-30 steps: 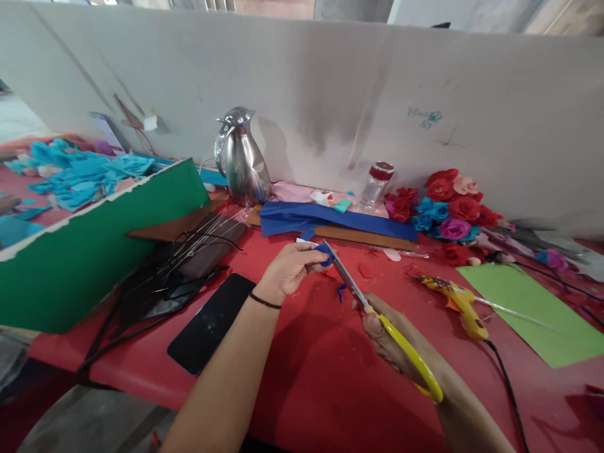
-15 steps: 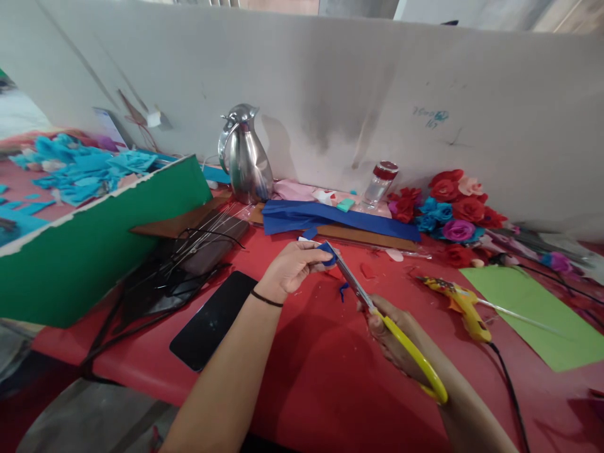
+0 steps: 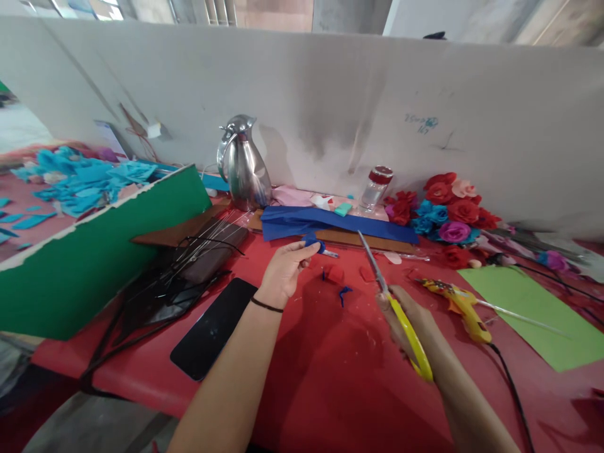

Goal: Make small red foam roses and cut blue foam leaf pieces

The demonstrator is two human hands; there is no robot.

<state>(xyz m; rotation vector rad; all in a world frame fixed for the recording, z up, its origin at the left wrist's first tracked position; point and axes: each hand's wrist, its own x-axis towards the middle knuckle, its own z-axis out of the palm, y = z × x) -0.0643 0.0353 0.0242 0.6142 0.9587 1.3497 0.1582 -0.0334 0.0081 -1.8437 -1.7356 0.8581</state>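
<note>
My left hand [image 3: 284,269] pinches a small dark blue piece of paper [image 3: 313,241] between thumb and fingers, above the red tabletop. Scissors with yellow handles [image 3: 408,333] are gripped in my right hand [image 3: 406,314], their blades pointing up and away, apart from the blue piece. Small blue scraps [image 3: 345,293] and red scraps [image 3: 335,273] lie on the table between the hands. Behind them, long blue strips [image 3: 340,224] rest on a brown board.
A yellow glue gun [image 3: 460,305] lies at right by a green sheet [image 3: 528,314]. Paper flowers [image 3: 455,211], a red-lidded jar [image 3: 376,189] and a steel jug [image 3: 246,167] stand along the wall. A phone [image 3: 214,327] and green panel [image 3: 104,251] are at left.
The scissors have drawn away from the blue piece, to the right. My left hand has shifted slightly left with the piece. A blue scrap now shows by the red scrap.
</note>
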